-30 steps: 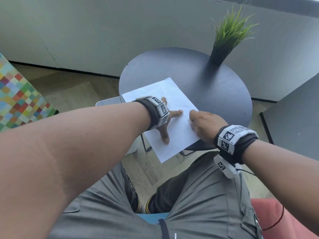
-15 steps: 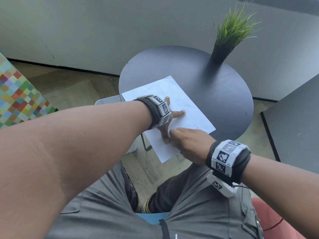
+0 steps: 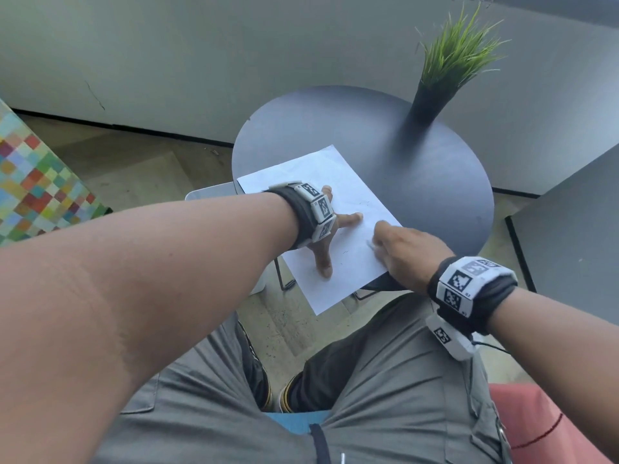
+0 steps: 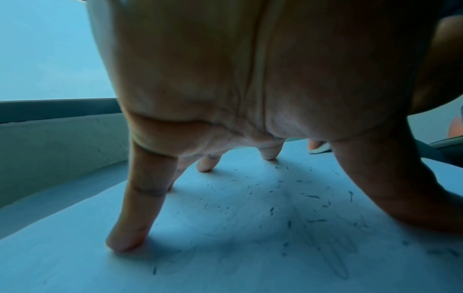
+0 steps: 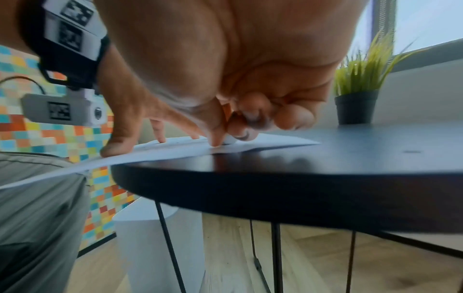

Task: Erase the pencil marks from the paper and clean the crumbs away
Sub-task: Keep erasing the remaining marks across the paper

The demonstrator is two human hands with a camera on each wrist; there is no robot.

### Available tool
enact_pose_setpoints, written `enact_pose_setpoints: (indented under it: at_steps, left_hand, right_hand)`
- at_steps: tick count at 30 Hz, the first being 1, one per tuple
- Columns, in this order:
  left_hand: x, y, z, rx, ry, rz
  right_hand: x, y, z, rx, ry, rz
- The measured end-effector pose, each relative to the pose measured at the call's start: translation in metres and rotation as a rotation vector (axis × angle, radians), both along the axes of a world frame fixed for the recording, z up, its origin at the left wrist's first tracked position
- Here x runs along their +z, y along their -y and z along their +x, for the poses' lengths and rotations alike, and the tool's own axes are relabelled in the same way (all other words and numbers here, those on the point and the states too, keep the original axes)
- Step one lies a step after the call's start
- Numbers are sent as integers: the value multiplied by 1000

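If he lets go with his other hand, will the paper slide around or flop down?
Probably both. The thin white sheet of paper hangs partly off the round dark table, and in the right wrist view its overhanging corner already droops, so it looks floppy. The left hand presses it with spread fingertips, suggesting it would slide under the white eraser.

The right hand (image 3: 407,254) hides most of a blurred white eraser (image 3: 370,244); pencil marks (image 4: 333,243) look faint.
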State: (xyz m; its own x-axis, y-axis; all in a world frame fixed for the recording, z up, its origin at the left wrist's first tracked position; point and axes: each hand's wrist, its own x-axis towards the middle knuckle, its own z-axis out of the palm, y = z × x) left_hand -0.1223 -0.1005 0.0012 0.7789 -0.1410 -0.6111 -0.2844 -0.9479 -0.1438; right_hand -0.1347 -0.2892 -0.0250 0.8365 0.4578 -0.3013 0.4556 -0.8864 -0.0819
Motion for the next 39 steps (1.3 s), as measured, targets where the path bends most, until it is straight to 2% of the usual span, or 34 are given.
enact_pose_setpoints:
  at_steps: [2, 5, 7, 12, 17, 23, 28, 32, 33, 37, 39]
  left_hand:
    - [-1, -1, 1, 5, -3, 5]
    - [-1, -1, 2, 4, -7, 14]
    - [0, 1, 1, -4, -9, 19]
    - [1, 0, 0, -4, -4, 16]
    - [1, 1, 1, -5, 0, 17]
    - [2, 0, 1, -14, 3, 15]
    - [2, 0, 2, -12, 4, 20]
    - [2, 2, 1, -21, 11, 22]
    - [2, 2, 1, -19, 9, 26]
    - [1, 0, 2, -22, 14, 23]
    - [2, 0, 3, -32, 18, 26]
  right_hand:
    - [1, -4, 0, -34, 9, 14]
    - [-2, -21, -29, 166, -90, 30]
    - [-3, -19, -34, 229, -115, 36]
    - [1, 9, 19, -35, 9, -46]
    - [-1, -7, -18, 221, -75, -4]
    - [0, 11, 28, 27, 80, -59]
    - [-3, -9, -4, 274, -13, -71]
    - [2, 5, 37, 31, 46, -87]
    - [2, 5, 41, 22, 52, -88]
    - [-4, -11, 8, 260, -25, -52]
    - [-3, -9, 8, 252, -48, -54]
